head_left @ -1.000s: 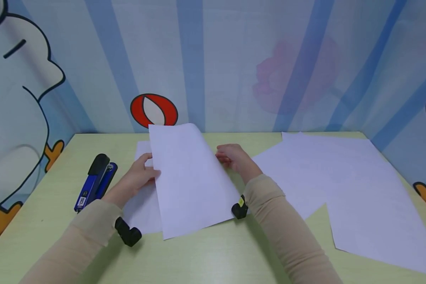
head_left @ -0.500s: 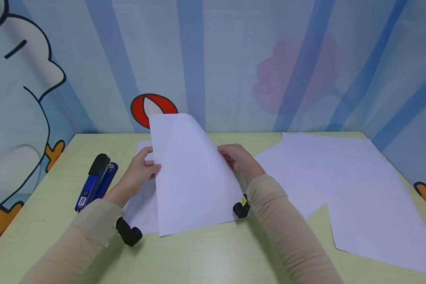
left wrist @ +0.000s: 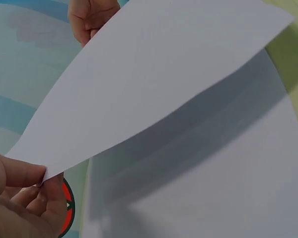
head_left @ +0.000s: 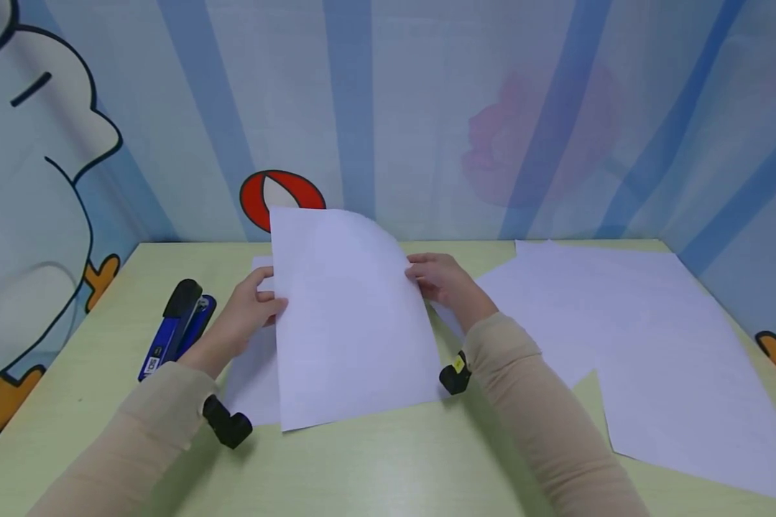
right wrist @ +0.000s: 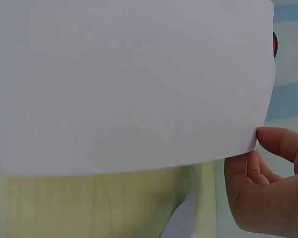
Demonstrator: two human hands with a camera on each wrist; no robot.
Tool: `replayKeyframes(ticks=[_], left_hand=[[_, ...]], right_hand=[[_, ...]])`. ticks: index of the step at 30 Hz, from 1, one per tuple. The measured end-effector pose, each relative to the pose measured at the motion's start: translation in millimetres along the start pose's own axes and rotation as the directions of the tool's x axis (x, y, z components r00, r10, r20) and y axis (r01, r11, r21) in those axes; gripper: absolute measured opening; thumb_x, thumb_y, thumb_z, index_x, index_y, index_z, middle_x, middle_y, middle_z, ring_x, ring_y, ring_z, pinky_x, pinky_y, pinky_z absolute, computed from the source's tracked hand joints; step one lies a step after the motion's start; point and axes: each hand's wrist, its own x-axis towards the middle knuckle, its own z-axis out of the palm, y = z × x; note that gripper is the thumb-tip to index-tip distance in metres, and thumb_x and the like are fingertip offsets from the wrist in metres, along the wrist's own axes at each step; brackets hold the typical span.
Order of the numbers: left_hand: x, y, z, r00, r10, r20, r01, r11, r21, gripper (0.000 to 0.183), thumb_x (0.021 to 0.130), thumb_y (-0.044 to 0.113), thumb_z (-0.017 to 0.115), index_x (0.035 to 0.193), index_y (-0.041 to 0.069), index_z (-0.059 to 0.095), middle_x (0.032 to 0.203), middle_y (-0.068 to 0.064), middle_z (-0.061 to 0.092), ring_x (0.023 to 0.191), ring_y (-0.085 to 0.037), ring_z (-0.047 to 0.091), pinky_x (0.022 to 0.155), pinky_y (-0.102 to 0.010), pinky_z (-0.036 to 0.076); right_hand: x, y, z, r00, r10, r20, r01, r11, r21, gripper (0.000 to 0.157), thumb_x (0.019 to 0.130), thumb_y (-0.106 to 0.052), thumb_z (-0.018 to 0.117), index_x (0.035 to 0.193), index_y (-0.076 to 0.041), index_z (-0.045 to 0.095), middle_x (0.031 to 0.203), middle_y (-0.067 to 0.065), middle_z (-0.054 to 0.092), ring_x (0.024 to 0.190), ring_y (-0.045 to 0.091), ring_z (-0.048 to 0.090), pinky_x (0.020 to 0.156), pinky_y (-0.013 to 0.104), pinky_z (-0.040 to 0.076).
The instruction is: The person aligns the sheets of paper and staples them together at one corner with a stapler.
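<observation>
A white sheet of paper (head_left: 349,323) is held up at a tilt between both hands, bowed along its far edge. My left hand (head_left: 242,312) pinches its left edge between thumb and fingers, as the left wrist view shows at the hand (left wrist: 25,198). On the opposite side my right hand (head_left: 449,287) grips the sheet near its far right corner; in the right wrist view the thumb and fingers (right wrist: 275,141) meet on that corner. Beneath the raised sheet lies another white sheet (head_left: 252,391), partly hidden and shaded by it.
A blue and black stapler (head_left: 177,323) lies on the table left of the left hand. Several overlapping white sheets (head_left: 672,359) spread over the right side of the table (head_left: 375,467). A printed curtain (head_left: 414,129) stands behind the far edge.
The right hand has moved slightly right and now grips the sheet's corner, which was curled away before. The sheet has risen and flattened out, while the left hand keeps its pinch.
</observation>
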Motion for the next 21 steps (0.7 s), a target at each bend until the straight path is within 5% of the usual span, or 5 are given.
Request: replayKeyframes(ticks=[9,15,21], left_hand=[[-2.7,-0.3,-3.4,1.000,0.007,0.015,-0.007,1.000,0.014,0.063,0.096,0.012,0.051,0.149,0.012,0.017,0.131,-0.023,0.042,0.107,-0.032,0.050,0.095,-0.041,0.044],[-3.6,-0.2,-2.1,0.999,0.018,0.042,-0.019,1.000,0.019,0.062,0.096,0.011,0.052,0.148,0.011,0.019,0.126,-0.022,0.045,0.102,-0.029,0.051,0.092,-0.039,0.046],[-6.5,-0.5,0.8,0.997,0.014,0.076,-0.015,1.000,0.006,0.062,0.095,0.010,0.053,0.148,0.011,0.020,0.124,-0.021,0.045,0.101,-0.028,0.051,0.092,-0.040,0.046]], right_hand=[[-8.0,-3.6,-10.5,0.999,-0.037,0.030,0.040,0.994,-0.097,0.047,0.087,0.001,0.060,0.132,-0.004,0.047,0.096,0.008,0.057,0.066,0.012,0.057,0.060,0.022,0.050],[-15.5,-4.7,-18.6,0.996,-0.058,0.064,0.068,0.984,-0.164,0.045,0.088,0.001,0.059,0.130,-0.002,0.044,0.077,0.003,0.057,0.058,0.010,0.054,0.058,0.023,0.049],[-23.5,-3.7,-27.8,0.993,-0.061,0.097,0.082,0.969,-0.232,0.044,0.089,-0.001,0.058,0.130,-0.002,0.041,0.078,0.003,0.053,0.058,0.009,0.050,0.058,0.022,0.047]])
